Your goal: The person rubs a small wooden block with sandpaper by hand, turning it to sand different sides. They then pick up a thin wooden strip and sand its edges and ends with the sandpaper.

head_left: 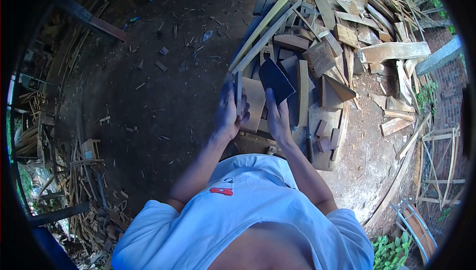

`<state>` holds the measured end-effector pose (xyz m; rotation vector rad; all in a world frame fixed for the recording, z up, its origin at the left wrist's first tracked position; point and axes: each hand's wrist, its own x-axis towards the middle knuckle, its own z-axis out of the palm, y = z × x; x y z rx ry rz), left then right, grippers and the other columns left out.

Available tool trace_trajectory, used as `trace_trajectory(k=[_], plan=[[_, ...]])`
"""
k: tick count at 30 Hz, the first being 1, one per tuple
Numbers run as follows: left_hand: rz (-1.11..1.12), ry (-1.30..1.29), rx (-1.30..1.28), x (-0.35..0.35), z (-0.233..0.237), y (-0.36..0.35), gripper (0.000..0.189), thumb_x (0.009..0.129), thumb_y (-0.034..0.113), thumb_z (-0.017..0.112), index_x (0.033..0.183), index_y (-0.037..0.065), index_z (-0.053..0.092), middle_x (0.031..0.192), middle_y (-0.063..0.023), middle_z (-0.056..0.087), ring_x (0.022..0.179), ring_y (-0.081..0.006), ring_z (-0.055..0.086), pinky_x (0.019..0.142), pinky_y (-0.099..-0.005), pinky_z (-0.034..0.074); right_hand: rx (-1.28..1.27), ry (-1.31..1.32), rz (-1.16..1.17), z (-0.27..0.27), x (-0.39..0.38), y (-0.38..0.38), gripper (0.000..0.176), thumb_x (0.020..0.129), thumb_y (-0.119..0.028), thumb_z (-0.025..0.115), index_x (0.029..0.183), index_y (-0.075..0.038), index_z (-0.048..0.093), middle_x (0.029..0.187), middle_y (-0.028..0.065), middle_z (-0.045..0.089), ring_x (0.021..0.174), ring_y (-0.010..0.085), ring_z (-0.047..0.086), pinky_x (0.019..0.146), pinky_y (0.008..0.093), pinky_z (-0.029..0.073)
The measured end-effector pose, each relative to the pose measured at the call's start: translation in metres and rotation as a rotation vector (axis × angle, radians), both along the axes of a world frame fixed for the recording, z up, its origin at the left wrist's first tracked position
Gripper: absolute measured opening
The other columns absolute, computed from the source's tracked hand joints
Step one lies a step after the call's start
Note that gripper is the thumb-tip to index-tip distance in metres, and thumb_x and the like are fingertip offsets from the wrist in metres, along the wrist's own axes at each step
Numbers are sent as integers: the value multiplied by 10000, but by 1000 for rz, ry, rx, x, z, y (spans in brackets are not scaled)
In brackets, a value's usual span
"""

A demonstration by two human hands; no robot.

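My left hand (229, 114) is wrapped round a narrow wooden board (238, 91), held on edge so that its thin side faces up. In my right hand (278, 119) is a dark, stiff sheet (276, 80) that looks like sandpaper, with my thumb flat on its face. The two held things are apart. Under and between my hands lies a pale, wide wooden piece (253, 102) on the workbench. A curved wooden strip (303, 94) stands just right of the dark sheet.
Wood blocks (320, 58) and offcuts crowd the bench, with long slats (263, 32) at its far left. A dark-handled tool (309, 148) and small blocks (325, 143) lie near my right forearm. Scrap wood (394, 52) is heaped at right. Chips litter the dirt floor (163, 101).
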<state>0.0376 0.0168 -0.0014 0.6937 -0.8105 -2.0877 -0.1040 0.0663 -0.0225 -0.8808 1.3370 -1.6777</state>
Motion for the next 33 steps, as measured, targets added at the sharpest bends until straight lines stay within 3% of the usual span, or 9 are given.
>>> trace_trajectory(k=[5,6,7,9,17,21,26,31,33], plan=[[295,-124,301,-31,19,1,310,991,411,384,904,133,489,524,44,398,389,-54,347,338,-211,272,-159,820,235,53,31,20,382,904,-147,538,1282,-92,519,1290,99,510,1007,320,425,956,389,380],[469,-149,451,-38,25,1,304,987,398,396,858,140,494,499,51,378,368,-50,322,325,-205,243,-177,890,226,51,34,21,341,917,-123,528,1254,-68,529,1128,126,547,990,308,415,932,359,373],[468,-146,447,-32,21,0,304,987,398,396,858,140,494,499,51,378,368,-50,322,325,-205,243,-181,893,224,43,29,15,341,917,-123,528,1254,-68,529,1128,126,547,990,308,415,932,359,373],[-37,-243,234,-10,6,4,300,972,371,425,778,154,497,482,57,374,350,-43,317,321,-202,239,-81,747,144,23,10,-6,331,920,-133,522,1246,-79,536,1061,128,571,986,304,399,913,371,375],[59,-274,28,-8,-23,-7,283,991,352,400,989,123,568,563,53,482,374,-24,383,323,-189,289,-110,679,183,30,34,15,417,898,-181,539,1308,-105,515,1341,64,510,982,320,424,935,369,374],[-33,-257,93,-17,-3,12,299,1002,345,391,1115,122,555,577,36,499,377,-19,374,322,-191,269,31,529,49,12,-2,-35,228,959,-217,473,1040,-29,573,880,135,547,939,289,409,890,361,357],[55,-440,-169,-24,4,3,295,1011,304,398,1194,125,547,629,17,570,409,-4,398,355,-173,274,163,339,-4,-15,-30,-32,250,949,-211,493,1127,-50,562,903,139,544,930,283,407,877,359,368],[132,-561,-310,-21,-26,-3,349,994,341,397,1244,138,529,893,20,623,617,19,503,464,-163,351,-130,971,190,35,16,14,373,912,-182,535,1277,-106,527,1250,83,553,971,299,436,884,354,390],[249,-437,-85,-30,-12,4,357,980,344,412,1248,140,529,978,18,611,743,-10,546,571,-197,431,-127,869,157,33,17,7,226,912,-152,538,1101,-41,594,1042,115,600,946,306,414,887,348,370]])
